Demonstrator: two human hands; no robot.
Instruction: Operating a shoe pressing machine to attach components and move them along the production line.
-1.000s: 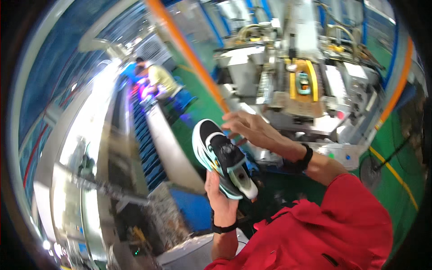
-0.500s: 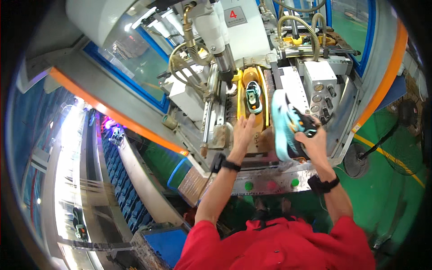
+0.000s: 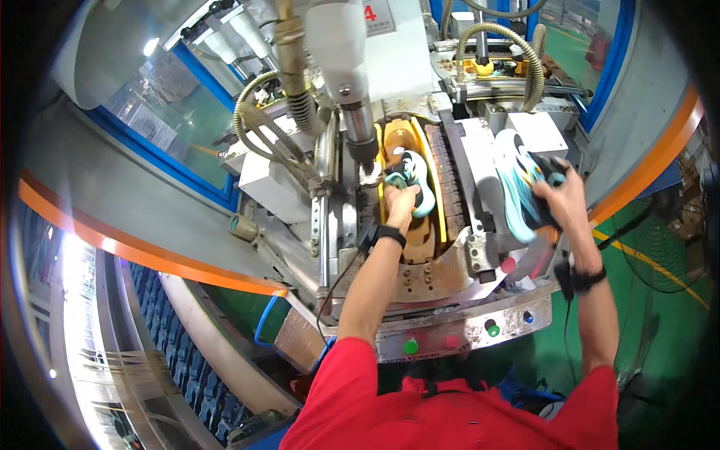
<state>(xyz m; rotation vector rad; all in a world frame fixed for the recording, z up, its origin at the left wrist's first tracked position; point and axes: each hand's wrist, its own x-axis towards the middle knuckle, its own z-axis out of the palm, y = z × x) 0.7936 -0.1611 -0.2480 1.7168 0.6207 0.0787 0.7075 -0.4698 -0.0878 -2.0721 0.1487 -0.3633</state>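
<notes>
My left hand [image 3: 400, 204] reaches into the machine and grips a light-blue, black and white sports shoe [image 3: 421, 186] by its ankle opening. That shoe lies tilted on its side in a yellow-sided trough [image 3: 420, 244] with an orange-brown pad under it. The fingertips are partly hidden inside the shoe. Off to the right, my right hand [image 3: 564, 196] is closed round the dark collar of a second sports shoe [image 3: 514, 187], pale blue with a thick sole. It is held up over the right side of the machine, slightly blurred.
A metal press cylinder [image 3: 356, 124] hangs just left of the trough. Green and red buttons line the front panel [image 3: 465, 336]. Orange-edged housing walls [image 3: 142, 251] flank the opening. At lower left runs a blue ridged conveyor [image 3: 176, 345]. A wire-caged fan [image 3: 652, 255] stands at right.
My left hand has moved forward and taken hold of the shoe in the trough, which now lies tipped over. My right hand has carried the other shoe to the right. The view has shifted.
</notes>
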